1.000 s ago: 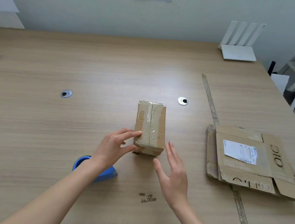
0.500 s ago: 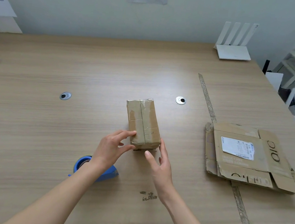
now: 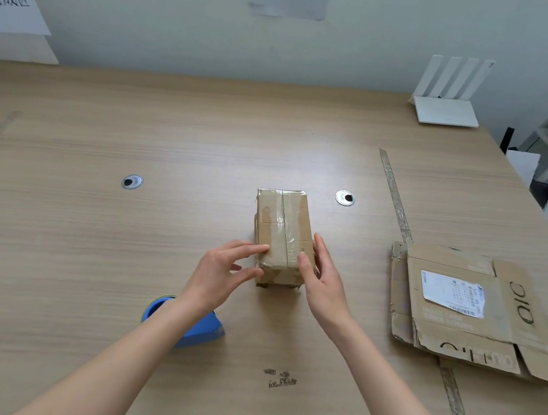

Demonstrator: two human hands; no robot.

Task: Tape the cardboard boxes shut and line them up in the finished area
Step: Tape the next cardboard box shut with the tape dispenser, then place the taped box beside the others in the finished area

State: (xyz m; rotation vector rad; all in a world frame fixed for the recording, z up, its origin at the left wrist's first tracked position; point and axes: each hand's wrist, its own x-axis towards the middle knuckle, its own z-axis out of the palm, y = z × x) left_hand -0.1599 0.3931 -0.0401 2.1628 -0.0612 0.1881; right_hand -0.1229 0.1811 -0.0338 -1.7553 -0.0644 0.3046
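Note:
A small brown cardboard box [image 3: 282, 224] stands in the middle of the wooden table [image 3: 87, 253], with clear tape along its top seam. My left hand [image 3: 221, 270] pinches its near left corner, fingers on top and thumb on the near face. My right hand [image 3: 324, 279] holds the near right edge, thumb on top and fingers along the right side. A blue tape dispenser [image 3: 205, 333] lies on the table under my left forearm, partly hidden by it.
A flattened cardboard box [image 3: 450, 336] with a white label lies at the right. Strips of old tape [image 3: 395, 194] run across the table there. A white router [image 3: 445, 107] stands at the back right. Paper signs hang on the wall. Two cable grommets sit in the tabletop.
The box has been turned from a slanted position to lie straight. My right hand moved from the near end to the box's right side, thumb now on top.

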